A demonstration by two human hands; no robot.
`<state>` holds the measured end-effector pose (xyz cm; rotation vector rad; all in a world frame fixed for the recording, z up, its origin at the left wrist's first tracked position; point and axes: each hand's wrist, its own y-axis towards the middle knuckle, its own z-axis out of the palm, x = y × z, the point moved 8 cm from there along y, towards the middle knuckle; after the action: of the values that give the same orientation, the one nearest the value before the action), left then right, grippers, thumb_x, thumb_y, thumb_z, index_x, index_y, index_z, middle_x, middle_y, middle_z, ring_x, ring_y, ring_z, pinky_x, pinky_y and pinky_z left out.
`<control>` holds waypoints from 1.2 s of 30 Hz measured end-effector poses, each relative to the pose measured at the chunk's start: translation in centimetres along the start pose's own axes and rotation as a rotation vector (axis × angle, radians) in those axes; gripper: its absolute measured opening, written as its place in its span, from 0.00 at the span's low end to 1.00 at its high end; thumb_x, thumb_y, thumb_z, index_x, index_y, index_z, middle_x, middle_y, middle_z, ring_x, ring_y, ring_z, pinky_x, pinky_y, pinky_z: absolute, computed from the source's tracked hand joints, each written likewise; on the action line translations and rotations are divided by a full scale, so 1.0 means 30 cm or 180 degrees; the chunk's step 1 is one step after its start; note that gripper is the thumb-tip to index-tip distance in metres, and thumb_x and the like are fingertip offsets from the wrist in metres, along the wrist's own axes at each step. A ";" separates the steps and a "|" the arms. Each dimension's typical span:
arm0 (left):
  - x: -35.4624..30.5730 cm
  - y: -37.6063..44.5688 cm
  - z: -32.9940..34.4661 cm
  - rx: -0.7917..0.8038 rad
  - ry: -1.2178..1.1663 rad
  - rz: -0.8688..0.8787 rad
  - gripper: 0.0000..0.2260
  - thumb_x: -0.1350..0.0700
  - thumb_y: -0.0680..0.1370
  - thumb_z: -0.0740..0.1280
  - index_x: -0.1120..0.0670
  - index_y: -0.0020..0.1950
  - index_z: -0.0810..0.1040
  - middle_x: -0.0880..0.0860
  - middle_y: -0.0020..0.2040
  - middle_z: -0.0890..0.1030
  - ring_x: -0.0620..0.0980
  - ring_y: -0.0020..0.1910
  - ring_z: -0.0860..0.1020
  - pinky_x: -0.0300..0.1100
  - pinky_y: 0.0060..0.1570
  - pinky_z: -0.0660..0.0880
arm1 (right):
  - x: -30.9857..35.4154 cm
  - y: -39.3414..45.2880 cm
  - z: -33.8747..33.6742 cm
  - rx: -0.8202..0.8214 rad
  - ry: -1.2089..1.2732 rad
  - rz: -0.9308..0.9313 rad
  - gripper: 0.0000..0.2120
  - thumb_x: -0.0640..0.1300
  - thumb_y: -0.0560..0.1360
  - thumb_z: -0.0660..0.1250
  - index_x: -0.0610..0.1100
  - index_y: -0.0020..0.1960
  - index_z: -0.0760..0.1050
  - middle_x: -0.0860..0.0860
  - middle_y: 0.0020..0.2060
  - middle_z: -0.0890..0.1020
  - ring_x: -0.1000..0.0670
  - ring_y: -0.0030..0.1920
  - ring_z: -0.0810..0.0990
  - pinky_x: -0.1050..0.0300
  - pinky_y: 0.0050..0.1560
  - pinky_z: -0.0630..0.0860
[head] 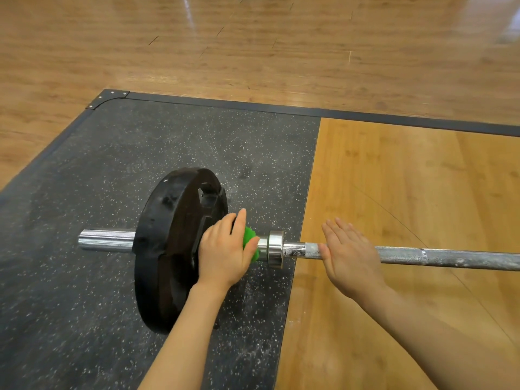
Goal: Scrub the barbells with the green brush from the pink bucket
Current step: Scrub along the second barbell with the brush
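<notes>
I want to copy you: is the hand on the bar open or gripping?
Open: the right hand lies flat, fingers straight, on the barbell.

speckled rubber mat (84, 192); wooden floor (253, 38)

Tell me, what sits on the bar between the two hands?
In the head view, the left hand grips the green brush and the right hand rests flat on the bar; the chrome collar lies between them.

Left hand (225, 254) holding green brush (250, 242) on barbell (422, 256), right hand (349, 260) flat on it
</notes>
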<state>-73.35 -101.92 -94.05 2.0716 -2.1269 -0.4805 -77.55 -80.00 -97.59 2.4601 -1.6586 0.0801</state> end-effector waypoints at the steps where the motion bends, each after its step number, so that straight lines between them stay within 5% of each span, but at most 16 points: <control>1: 0.004 0.002 -0.003 -0.0024 0.0025 -0.0022 0.27 0.42 0.79 0.53 0.59 0.68 0.73 0.56 0.57 0.78 0.56 0.50 0.79 0.50 0.44 0.75 | 0.002 0.000 0.001 0.0007 0.0005 0.0001 0.35 0.55 0.83 0.38 0.35 0.63 0.77 0.40 0.60 0.80 0.41 0.64 0.76 0.50 0.68 0.59; 8: -0.102 0.028 0.023 -0.0070 -0.0130 0.0471 0.25 0.42 0.82 0.49 0.56 0.65 0.75 0.53 0.57 0.79 0.52 0.46 0.79 0.44 0.37 0.74 | 0.001 0.003 0.008 0.0064 -0.0024 -0.0008 0.33 0.54 0.83 0.39 0.35 0.63 0.76 0.41 0.61 0.80 0.41 0.64 0.76 0.50 0.68 0.60; 22: -0.074 0.076 -0.025 -0.0734 -0.0737 0.0531 0.17 0.49 0.82 0.58 0.59 0.55 0.81 0.52 0.52 0.83 0.49 0.48 0.81 0.45 0.41 0.80 | -0.011 0.056 0.000 0.0020 -0.0066 -0.0063 0.35 0.54 0.83 0.38 0.37 0.61 0.79 0.43 0.58 0.81 0.43 0.61 0.79 0.52 0.66 0.61; 31: -0.221 0.169 -0.097 -0.1094 -0.1105 0.0704 0.14 0.51 0.82 0.59 0.59 0.54 0.81 0.52 0.50 0.82 0.50 0.45 0.80 0.43 0.41 0.77 | -0.023 0.099 -0.007 -0.0063 -0.0004 -0.0174 0.34 0.54 0.83 0.40 0.37 0.58 0.80 0.44 0.54 0.83 0.43 0.58 0.80 0.46 0.61 0.74; 34: -0.266 0.172 -0.020 -0.0762 -0.0943 0.0853 0.13 0.51 0.81 0.60 0.58 0.53 0.80 0.51 0.49 0.82 0.51 0.43 0.80 0.49 0.38 0.77 | -0.024 0.096 -0.005 0.0135 -0.0047 -0.0533 0.36 0.56 0.83 0.37 0.37 0.63 0.77 0.43 0.60 0.80 0.43 0.64 0.77 0.48 0.67 0.68; 36: -0.261 0.151 0.024 -0.0536 -0.0876 0.0897 0.13 0.51 0.79 0.61 0.58 0.54 0.80 0.51 0.50 0.82 0.52 0.47 0.79 0.50 0.42 0.77 | -0.050 0.072 -0.020 0.0222 0.0043 -0.0787 0.36 0.59 0.82 0.36 0.37 0.69 0.71 0.42 0.67 0.74 0.43 0.70 0.69 0.52 0.74 0.56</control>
<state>-77.50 -94.04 -92.31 1.6625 -2.3813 -0.9118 -80.07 -79.32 -96.98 2.6882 -1.3551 0.1237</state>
